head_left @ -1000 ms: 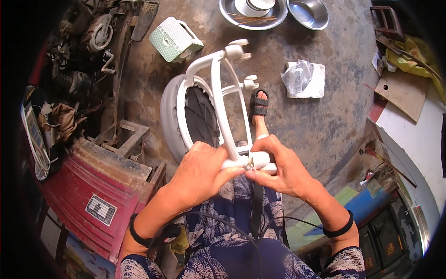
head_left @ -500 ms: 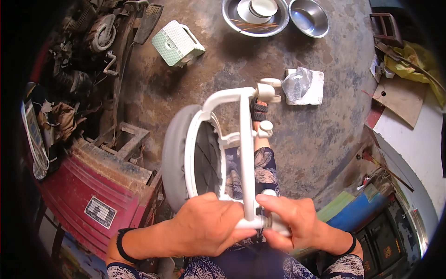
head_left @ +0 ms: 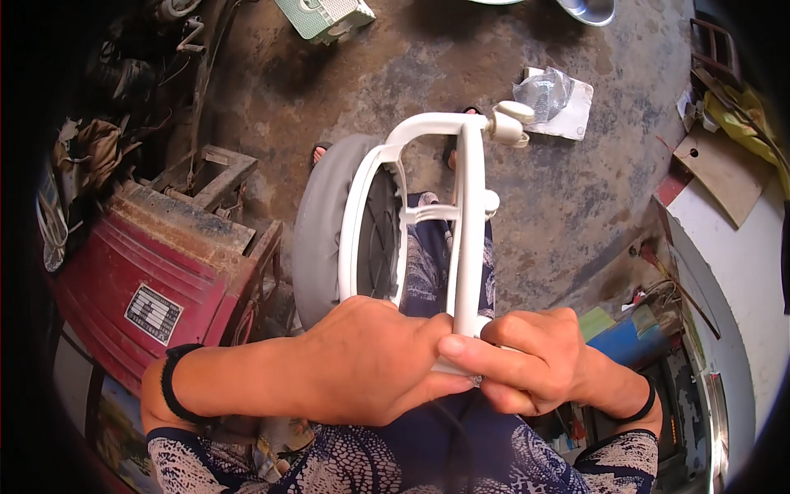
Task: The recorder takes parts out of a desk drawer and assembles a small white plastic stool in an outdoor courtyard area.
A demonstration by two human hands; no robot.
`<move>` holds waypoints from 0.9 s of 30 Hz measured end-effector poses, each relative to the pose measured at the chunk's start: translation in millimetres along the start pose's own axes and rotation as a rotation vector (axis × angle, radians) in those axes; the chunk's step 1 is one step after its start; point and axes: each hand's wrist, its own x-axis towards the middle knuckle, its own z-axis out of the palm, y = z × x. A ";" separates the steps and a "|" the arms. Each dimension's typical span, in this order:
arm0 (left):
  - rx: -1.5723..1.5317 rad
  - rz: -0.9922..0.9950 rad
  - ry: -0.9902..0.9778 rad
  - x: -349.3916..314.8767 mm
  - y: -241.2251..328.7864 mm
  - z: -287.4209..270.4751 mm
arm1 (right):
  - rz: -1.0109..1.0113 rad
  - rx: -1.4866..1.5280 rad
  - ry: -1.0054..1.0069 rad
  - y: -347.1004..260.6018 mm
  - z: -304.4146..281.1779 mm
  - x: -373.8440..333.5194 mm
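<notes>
A white tubular frame (head_left: 470, 222) stands tilted in front of my lap, with a round grey fabric-covered rim (head_left: 317, 222) and dark mesh (head_left: 377, 247) on its left side. My left hand (head_left: 362, 358) is wrapped round the near end of the frame, knuckles up. My right hand (head_left: 531, 354) is closed at the same near corner, its thumb lying across the joint and touching my left hand. Its fingers mostly hide the white end piece there. A white knob-like fitting (head_left: 508, 122) sticks out at the frame's far corner, and a smaller round knob (head_left: 491, 202) sits midway along the bar.
A red metal machine panel (head_left: 164, 288) and rusty bracket (head_left: 222, 177) stand on my left. Ahead on the floor lie a green-and-white box (head_left: 325, 16), a metal bowl (head_left: 591, 8) and a white slab (head_left: 576, 111) under clear plastic (head_left: 545, 92). Boards (head_left: 728, 177) and a yellow bag (head_left: 741, 119) are right.
The view has tilted, so floor things sit higher. My right hand has closed in against my left, covering the end piece and metallic joint that showed before. The frame stands more upright in the picture.
</notes>
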 end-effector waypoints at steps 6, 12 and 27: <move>-0.362 0.024 0.052 -4.1 -6.2 8.1 | -0.075 -0.019 -0.009 -8.8 -4.9 -1.7; -0.165 0.041 0.068 -8.5 -1.9 13.3 | -0.035 0.047 -0.005 -15.3 -3.1 -0.6; -0.023 -0.110 -0.025 6.9 -1.8 -10.7 | 0.441 0.731 -0.062 -6.9 -8.8 15.5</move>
